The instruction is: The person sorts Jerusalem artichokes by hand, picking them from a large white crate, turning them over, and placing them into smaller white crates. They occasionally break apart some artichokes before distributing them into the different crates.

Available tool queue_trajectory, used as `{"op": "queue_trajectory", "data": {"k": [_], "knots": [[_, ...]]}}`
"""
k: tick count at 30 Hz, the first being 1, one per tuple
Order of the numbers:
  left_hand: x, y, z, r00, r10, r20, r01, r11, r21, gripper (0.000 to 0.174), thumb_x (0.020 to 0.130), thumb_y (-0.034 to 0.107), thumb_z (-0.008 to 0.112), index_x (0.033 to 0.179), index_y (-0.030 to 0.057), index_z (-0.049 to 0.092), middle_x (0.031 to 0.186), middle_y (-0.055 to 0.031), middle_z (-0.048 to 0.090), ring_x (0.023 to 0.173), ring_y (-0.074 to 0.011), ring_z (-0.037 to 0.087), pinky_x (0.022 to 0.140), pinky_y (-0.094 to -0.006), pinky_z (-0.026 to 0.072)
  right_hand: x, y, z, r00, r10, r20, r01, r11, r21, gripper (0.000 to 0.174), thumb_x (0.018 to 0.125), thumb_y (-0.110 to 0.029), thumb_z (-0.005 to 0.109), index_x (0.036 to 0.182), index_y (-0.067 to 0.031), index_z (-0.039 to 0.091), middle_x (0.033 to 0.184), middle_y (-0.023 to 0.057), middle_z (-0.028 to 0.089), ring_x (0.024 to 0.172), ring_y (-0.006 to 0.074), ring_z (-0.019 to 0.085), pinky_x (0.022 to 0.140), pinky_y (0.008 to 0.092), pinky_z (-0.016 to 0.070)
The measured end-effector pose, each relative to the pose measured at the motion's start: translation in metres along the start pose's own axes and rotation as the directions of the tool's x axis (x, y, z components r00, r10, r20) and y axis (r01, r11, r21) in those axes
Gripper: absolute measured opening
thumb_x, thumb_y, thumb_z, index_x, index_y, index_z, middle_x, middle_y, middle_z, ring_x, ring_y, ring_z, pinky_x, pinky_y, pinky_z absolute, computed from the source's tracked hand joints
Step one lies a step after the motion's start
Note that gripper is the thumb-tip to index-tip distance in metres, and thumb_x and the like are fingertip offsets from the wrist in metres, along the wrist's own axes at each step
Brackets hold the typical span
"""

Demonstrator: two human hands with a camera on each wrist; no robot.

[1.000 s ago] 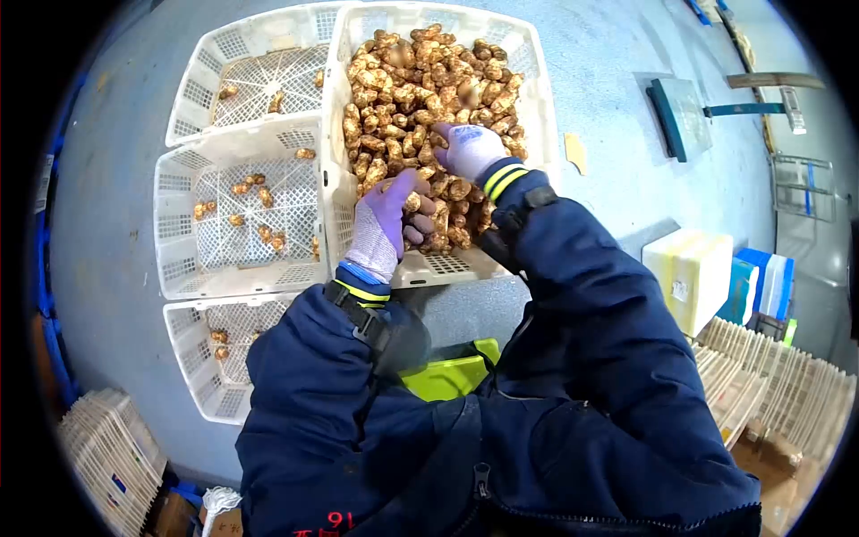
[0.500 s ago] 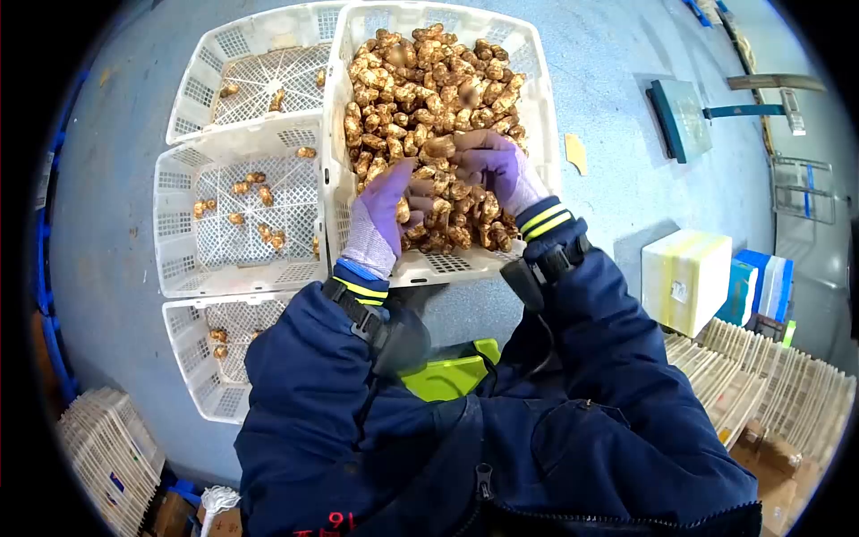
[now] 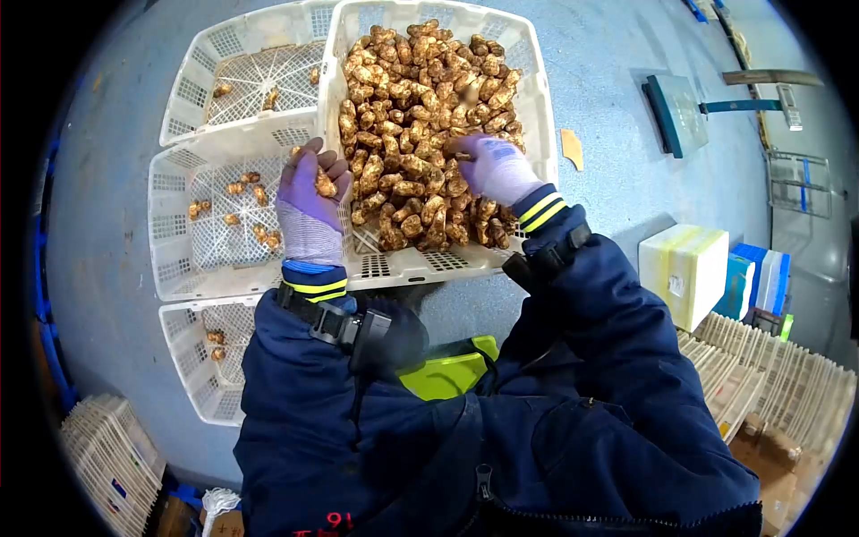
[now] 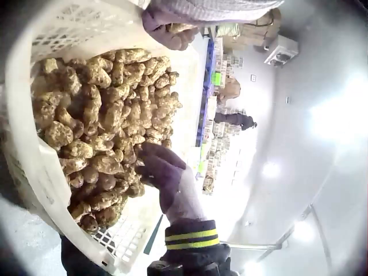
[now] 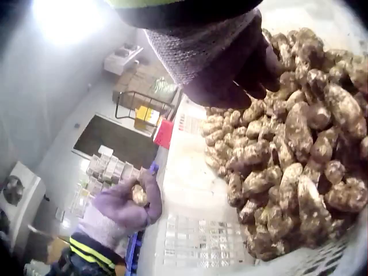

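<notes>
Knobbly brown tubers fill the large white crate (image 3: 537, 107) in a deep pile (image 3: 412, 116). My gloved left hand (image 3: 309, 210) is over the wall between that crate and the middle small crate, its fingers curled round a tuber (image 3: 325, 183). That tuber (image 5: 139, 195) also shows in the right wrist view, in the purple glove. My gloved right hand (image 3: 503, 170) reaches down at the pile from the right, fingertips right at the tubers. In the left wrist view its fingers (image 4: 155, 161) look loosely spread over the pile.
Left of the large crate stand three smaller white crates, the far one (image 3: 170, 116), the middle one (image 3: 161, 242) and the near one (image 3: 179, 358), each with a few tubers. A platform scale (image 3: 676, 116), a foam box (image 3: 684, 277) and stacked crates (image 3: 778, 376) lie to the right.
My left hand has moved left from the pile to the wall between the crates, carrying a tuber. My right hand came back towards me, then reached to the pile again.
</notes>
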State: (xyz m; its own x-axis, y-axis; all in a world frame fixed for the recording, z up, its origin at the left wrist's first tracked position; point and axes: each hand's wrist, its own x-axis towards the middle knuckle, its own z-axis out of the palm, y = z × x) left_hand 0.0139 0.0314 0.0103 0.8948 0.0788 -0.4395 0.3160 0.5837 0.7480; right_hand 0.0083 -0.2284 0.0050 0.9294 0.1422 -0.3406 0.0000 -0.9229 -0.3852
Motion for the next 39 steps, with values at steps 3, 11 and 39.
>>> {"op": "queue_trajectory", "data": {"k": [3,11,39], "knots": [[-0.002,-0.012,0.0,0.953,0.243,0.182,-0.293,0.896,0.335,0.028,0.097,0.014,0.048,0.118,-0.0019,0.058,0.072,-0.002,0.049,0.058,-0.0081,0.047,0.051,-0.0209,0.0401,0.018,-0.025,0.031,0.988,-0.156,-0.003,0.153,0.976,-0.158,0.04,0.088,-0.031,0.058,0.12,-0.007,0.058,0.107,0.0177,0.064,0.097,0.0331,0.064,0.084,0.0447,0.0509],[-0.009,-0.009,0.007,0.977,-0.104,0.184,0.051,0.962,0.269,0.051,0.089,0.034,0.065,0.128,0.0035,0.054,0.09,-0.0046,0.066,0.052,-0.0034,0.044,0.043,-0.0188,0.0331,0.03,-0.034,0.007,0.989,0.087,-0.119,-0.09,0.996,-0.018,0.036,0.088,-0.036,0.06,0.103,-0.004,0.062,0.086,0.0189,0.067,0.082,0.0349,0.066,0.075,0.0441,0.0522],[-0.002,0.001,0.001,0.91,-0.274,0.312,0.171,0.932,0.319,0.053,0.097,0.035,0.054,0.139,0.0047,0.043,0.122,-0.0173,0.058,0.104,-0.0254,0.062,0.083,-0.0322,0.0541,-0.005,-0.006,0.003,0.972,0.058,0.228,-0.005,0.974,-0.227,0.028,0.081,-0.014,0.062,0.108,-0.0075,0.064,0.099,0.0162,0.068,0.094,0.0301,0.067,0.08,0.0411,0.0529]]}}
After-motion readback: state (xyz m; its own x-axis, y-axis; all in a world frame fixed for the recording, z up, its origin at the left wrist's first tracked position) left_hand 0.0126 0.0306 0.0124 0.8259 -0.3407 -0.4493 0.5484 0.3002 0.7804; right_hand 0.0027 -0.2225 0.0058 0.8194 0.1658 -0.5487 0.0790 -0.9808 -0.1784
